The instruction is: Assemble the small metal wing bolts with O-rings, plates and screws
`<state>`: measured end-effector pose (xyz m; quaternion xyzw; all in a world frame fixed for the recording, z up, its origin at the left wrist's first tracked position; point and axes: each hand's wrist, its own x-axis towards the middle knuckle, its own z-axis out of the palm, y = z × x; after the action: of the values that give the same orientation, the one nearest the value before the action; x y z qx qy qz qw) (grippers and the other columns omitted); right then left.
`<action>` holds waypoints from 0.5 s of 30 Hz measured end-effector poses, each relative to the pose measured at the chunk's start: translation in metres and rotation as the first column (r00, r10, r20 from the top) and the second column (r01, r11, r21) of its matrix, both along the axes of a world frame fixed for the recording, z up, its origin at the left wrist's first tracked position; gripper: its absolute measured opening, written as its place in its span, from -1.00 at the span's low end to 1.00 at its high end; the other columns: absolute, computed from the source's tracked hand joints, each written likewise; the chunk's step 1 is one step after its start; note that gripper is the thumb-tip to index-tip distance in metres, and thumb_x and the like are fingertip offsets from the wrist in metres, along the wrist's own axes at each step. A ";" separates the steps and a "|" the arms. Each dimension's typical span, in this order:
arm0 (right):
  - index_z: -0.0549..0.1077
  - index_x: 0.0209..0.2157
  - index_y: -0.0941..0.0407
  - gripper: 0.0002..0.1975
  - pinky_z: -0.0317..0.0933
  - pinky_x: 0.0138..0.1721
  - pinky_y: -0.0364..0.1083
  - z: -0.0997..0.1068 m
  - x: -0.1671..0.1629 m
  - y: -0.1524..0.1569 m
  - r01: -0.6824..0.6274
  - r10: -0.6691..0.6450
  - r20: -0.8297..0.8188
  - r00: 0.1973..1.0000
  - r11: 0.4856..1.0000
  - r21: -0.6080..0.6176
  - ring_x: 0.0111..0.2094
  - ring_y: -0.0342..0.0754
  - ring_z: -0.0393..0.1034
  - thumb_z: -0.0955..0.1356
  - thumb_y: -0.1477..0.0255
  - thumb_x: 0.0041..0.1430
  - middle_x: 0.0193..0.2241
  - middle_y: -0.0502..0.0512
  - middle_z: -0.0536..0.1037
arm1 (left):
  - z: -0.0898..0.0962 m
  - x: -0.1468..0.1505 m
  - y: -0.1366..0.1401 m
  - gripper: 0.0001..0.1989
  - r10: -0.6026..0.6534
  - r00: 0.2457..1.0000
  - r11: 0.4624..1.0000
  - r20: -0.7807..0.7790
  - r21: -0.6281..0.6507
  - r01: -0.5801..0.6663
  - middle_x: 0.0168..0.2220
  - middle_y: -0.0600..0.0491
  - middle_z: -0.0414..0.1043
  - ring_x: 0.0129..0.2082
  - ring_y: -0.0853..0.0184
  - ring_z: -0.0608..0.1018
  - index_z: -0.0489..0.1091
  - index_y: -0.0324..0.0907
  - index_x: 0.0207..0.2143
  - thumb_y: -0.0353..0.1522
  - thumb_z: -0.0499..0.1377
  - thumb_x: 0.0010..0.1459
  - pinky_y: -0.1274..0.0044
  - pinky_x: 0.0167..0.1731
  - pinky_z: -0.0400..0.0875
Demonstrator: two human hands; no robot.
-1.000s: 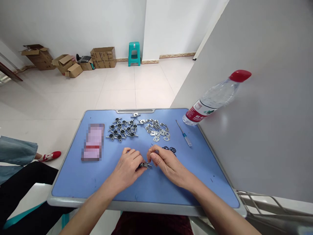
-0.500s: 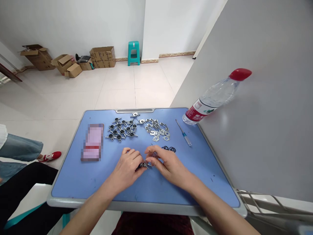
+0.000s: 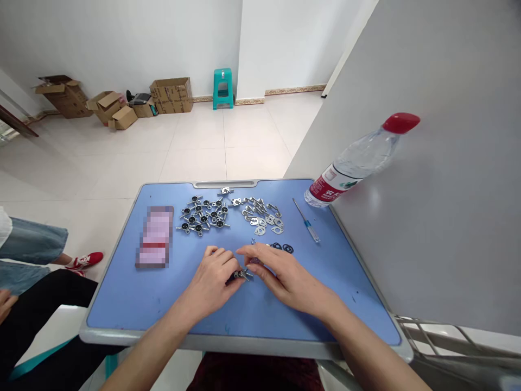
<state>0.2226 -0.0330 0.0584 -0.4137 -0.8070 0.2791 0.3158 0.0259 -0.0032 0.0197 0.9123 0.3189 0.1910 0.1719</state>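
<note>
My left hand [image 3: 217, 274] is closed around a small metal fitting [image 3: 243, 274] with dark parts, held just above the blue tabletop; fingers cover most of it. Curled over the same piece, my right hand [image 3: 277, 274] has thumb and fingers drawn together around something small and purplish that I cannot make out. Just beyond my right fingers are black rubber rings [image 3: 287, 248] and a tiny metal bit [image 3: 253, 240]. Several similar metal fittings with black round centres [image 3: 204, 219] lie to the far left of my hands. Flat metal plates [image 3: 277, 230] and hook-shaped metal pieces [image 3: 254, 205] lie farther back.
A blue-handled screwdriver [image 3: 311, 231] lies at the right. A water bottle [image 3: 337, 182] stands by the grey partition [image 3: 439, 217]. At the left is a blurred pink phone-like slab [image 3: 156, 236]. Another person's legs [image 3: 52, 298] are beside the table's left edge.
My right hand has turned and shifted slightly, its fingers now covering more of the purplish thing. My left hand keeps its hold on the fitting. The neighbour's hand has appeared at the left edge.
</note>
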 end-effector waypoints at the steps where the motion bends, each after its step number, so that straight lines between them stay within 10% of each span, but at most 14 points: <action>1: 0.33 -0.01 0.08 -0.77 0.29 -0.30 -0.12 -0.003 0.000 0.001 0.018 -0.017 -0.007 1.000 0.998 0.053 -0.33 -0.07 0.39 0.14 0.45 0.42 -0.30 0.08 0.51 | 0.000 0.000 0.000 -0.84 0.002 1.000 1.000 -0.002 0.005 -0.002 -0.40 0.10 0.37 -0.38 0.33 0.35 0.26 -0.19 -0.43 -0.43 0.14 0.24 0.42 -0.25 0.19; 6: 0.40 -0.12 0.12 -0.82 0.20 -0.45 -0.14 -0.014 -0.003 0.002 0.120 -0.132 0.024 0.991 0.952 0.282 -0.52 -0.11 0.30 0.21 0.38 0.40 -0.51 0.01 0.44 | -0.001 0.001 0.000 -0.80 0.003 1.000 1.000 0.004 0.010 -0.003 -0.44 0.12 0.32 -0.41 0.34 0.34 0.23 -0.18 -0.46 -0.43 0.15 0.23 0.43 -0.26 0.18; 15: 0.35 0.05 0.10 -0.73 0.30 -0.33 -0.12 -0.006 -0.001 0.002 0.080 -0.066 -0.063 0.996 0.960 0.267 -0.37 -0.09 0.40 0.18 0.51 0.39 -0.35 0.07 0.53 | 0.000 0.000 0.000 -0.84 -0.001 1.000 1.000 -0.006 -0.011 0.001 -0.39 0.11 0.35 -0.37 0.32 0.36 0.25 -0.18 -0.42 -0.43 0.19 0.21 0.43 -0.24 0.18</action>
<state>0.2216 -0.0314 0.0527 -0.3887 -0.8128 0.1660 0.4009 0.0256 -0.0030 0.0194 0.9121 0.3200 0.1862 0.1760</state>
